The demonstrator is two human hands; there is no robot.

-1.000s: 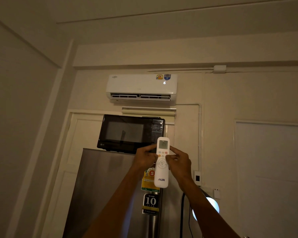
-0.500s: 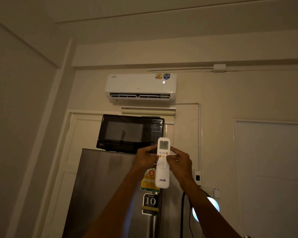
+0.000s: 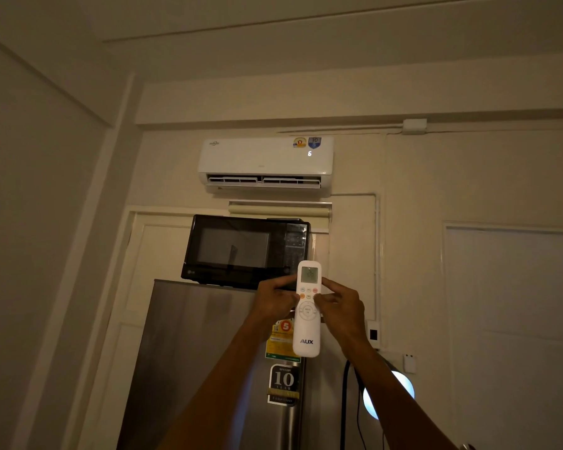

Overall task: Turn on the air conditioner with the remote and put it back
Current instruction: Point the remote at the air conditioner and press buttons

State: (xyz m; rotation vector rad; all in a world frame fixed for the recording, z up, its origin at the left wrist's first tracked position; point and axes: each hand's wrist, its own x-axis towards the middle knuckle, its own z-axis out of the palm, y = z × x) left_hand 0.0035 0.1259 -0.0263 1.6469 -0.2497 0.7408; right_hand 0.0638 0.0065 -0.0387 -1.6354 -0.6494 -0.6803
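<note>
A white remote [image 3: 307, 332] marked AUX is held upright in front of me, its small screen facing me. My left hand [image 3: 273, 300] grips its left side and my right hand [image 3: 342, 306] grips its right side, with both thumbs resting on the upper buttons. The white air conditioner [image 3: 264, 157] hangs high on the wall straight above. Its lower flap stands open and a lit digit glows on its front at the right.
A black microwave [image 3: 241, 251] sits on top of a steel fridge [image 3: 195, 352] just behind the remote. A round lit lamp [image 3: 403, 389] and black cables hang to the lower right. White doors flank the fridge.
Both hands and the remote have held almost the same place. The air conditioner's flap and lit digit look the same.
</note>
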